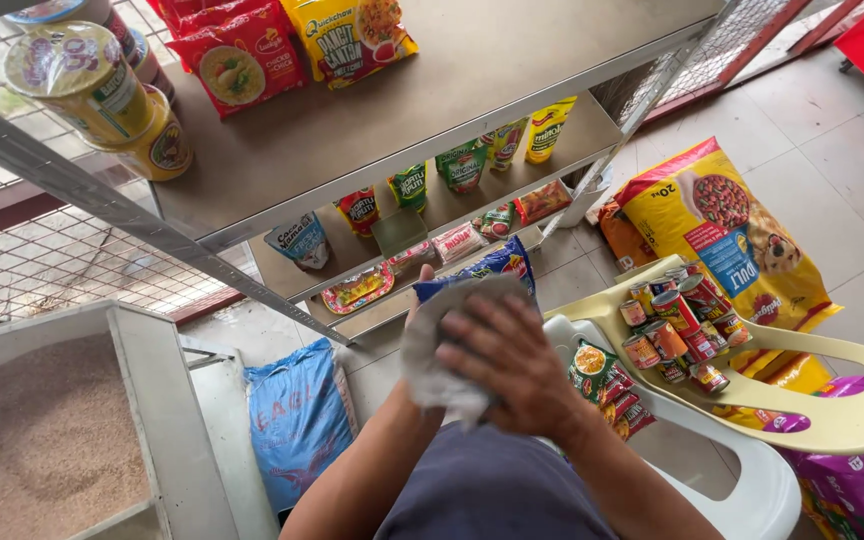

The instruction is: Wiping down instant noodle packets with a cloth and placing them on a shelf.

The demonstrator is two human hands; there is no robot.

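Both hands press together around one grey cloth [432, 350]: right hand [512, 365] flat over it, left hand [414, 312] mostly hidden beneath; one blue packet [492, 265] behind it; roughly a dozen tins [677, 330] fill the yellow chair [852, 410]; the bin [142, 400] holds grain [52, 440]; two pouches [292, 45] near the top shelf's [472, 70] back edge.

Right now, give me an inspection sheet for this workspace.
Surface: grey metal shelf, top level mostly bare.
Job's things: blue packet under a grey cloth.
Clutter: red and yellow packets at the shelf's back; sachets on lower levels; tins on a yellow chair; white chair; pet food bag; blue sack; grain bin.
Hands: right hand presses on the cloth; left hand behind it, mostly hidden.
Cables: nothing seen.
Surroundings: tiled floor, wire mesh panels.
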